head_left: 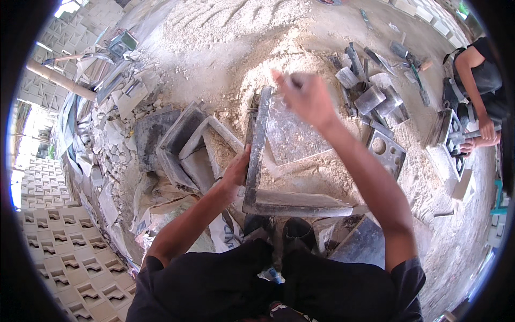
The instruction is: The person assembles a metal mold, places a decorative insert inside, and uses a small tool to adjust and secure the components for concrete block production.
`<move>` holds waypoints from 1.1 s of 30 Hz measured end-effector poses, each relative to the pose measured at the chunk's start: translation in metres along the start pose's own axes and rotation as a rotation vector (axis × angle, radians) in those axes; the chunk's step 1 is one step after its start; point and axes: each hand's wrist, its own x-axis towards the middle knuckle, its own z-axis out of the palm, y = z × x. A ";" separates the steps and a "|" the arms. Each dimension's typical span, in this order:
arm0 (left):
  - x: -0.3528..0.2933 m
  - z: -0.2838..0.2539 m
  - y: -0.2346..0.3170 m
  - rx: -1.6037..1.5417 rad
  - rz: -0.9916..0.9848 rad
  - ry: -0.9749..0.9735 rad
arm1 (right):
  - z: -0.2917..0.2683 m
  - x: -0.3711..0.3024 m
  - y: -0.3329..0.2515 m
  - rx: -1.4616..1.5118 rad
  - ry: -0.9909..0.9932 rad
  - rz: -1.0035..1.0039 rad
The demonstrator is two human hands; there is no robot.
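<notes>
The carrying surface is a sandy, cement-dusted ground (225,37) strewn with pale rubble. Directly on it lie a square grey metal mould frame (279,161), dismantled grey angular mould pieces (182,145) just left of it, and grey cylindrical metal inserts (373,96) to the right. Rows of pale cast patterned blocks (75,257) lie at lower left.

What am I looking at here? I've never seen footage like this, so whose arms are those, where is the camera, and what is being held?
This is one view, from a fisheye camera worn on a person's head, looking down; straight edges bend near the rim. No machine: the two forearms from below are the wearer's own. The left hand grips the left side of a grey metal mould frame lying on the sandy ground. The right hand is raised over the frame's far end, blurred; whether it holds anything is unclear. More mould parts lie left, cylinders right. Cast patterned blocks are stacked lower left. Another person works at far right.
</notes>
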 end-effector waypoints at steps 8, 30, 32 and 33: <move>0.014 -0.036 -0.003 -0.159 0.142 -0.054 | -0.045 -0.004 0.062 -0.231 0.117 -0.327; 0.009 -0.078 0.030 -0.512 0.499 -0.393 | 0.004 -0.078 0.102 -0.648 -0.015 -0.661; 0.006 -0.092 0.029 -0.536 0.497 -0.360 | -0.020 -0.075 0.101 -1.035 -0.120 -0.240; 0.003 -0.097 0.030 -0.544 0.489 -0.347 | -0.031 -0.074 0.097 -1.111 -0.219 -0.011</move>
